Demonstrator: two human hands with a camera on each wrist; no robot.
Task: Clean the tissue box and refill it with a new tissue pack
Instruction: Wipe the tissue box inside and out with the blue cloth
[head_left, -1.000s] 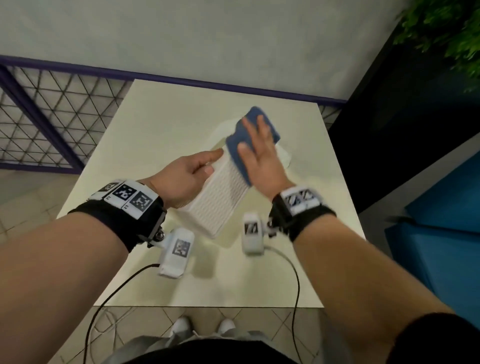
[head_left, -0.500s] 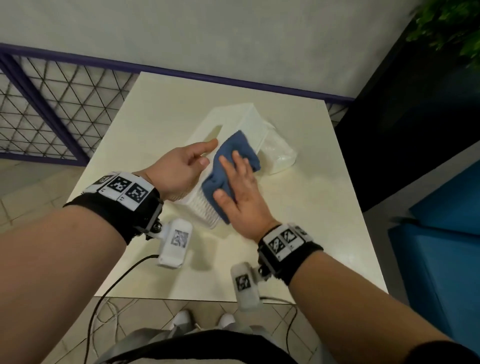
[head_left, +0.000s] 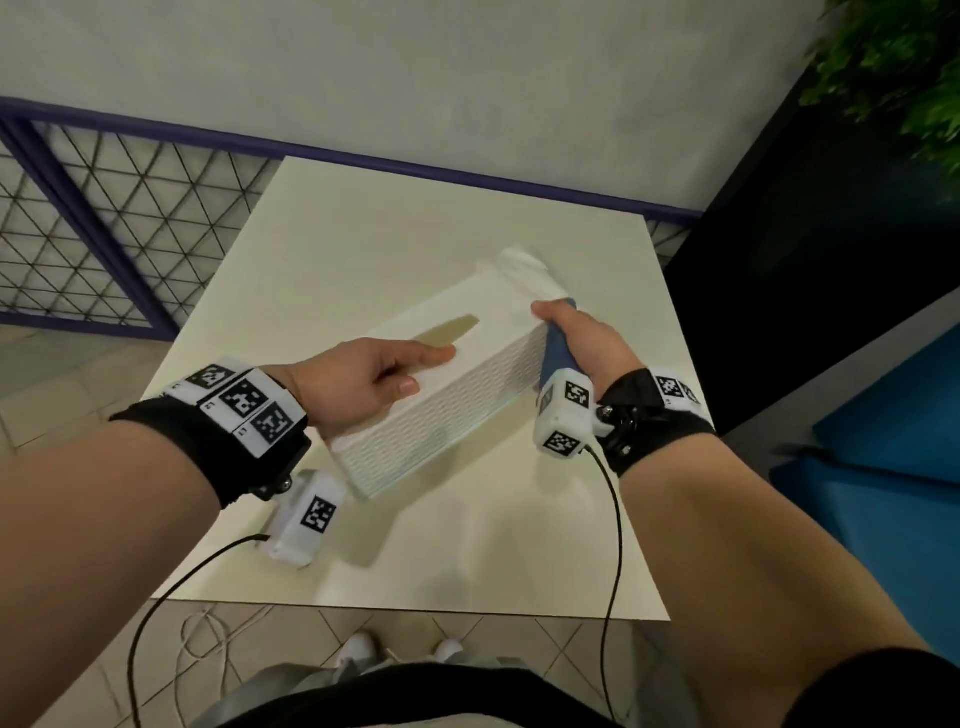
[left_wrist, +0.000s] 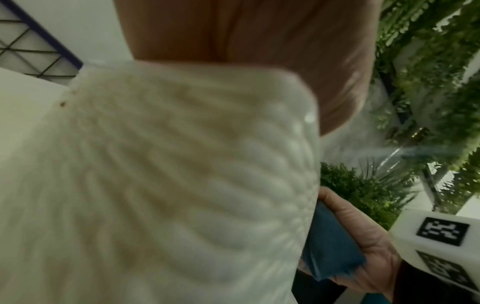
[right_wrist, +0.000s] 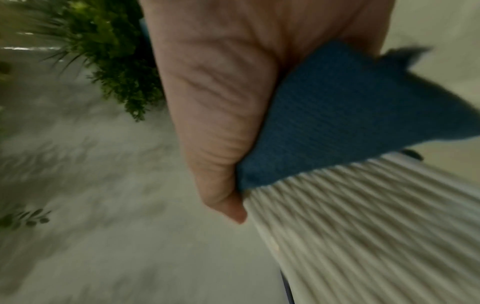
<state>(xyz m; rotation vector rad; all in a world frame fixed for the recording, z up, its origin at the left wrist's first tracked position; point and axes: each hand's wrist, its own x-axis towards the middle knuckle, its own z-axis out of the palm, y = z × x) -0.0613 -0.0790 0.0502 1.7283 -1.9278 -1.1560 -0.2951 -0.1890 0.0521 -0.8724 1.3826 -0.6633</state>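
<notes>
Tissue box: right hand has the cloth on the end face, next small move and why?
Probably drag the blue cloth down that ribbed end of the tissue box. The right hand presses it there near the top edge, and the left hand grips the opposite end to brace it.

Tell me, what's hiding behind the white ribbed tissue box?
Behind the white ribbed plastic tissue box a white plastic-wrapped tissue pack pokes out on the cream table. Only its top corner shows; the box and the right hand holding the blue cloth cover the rest.
</notes>
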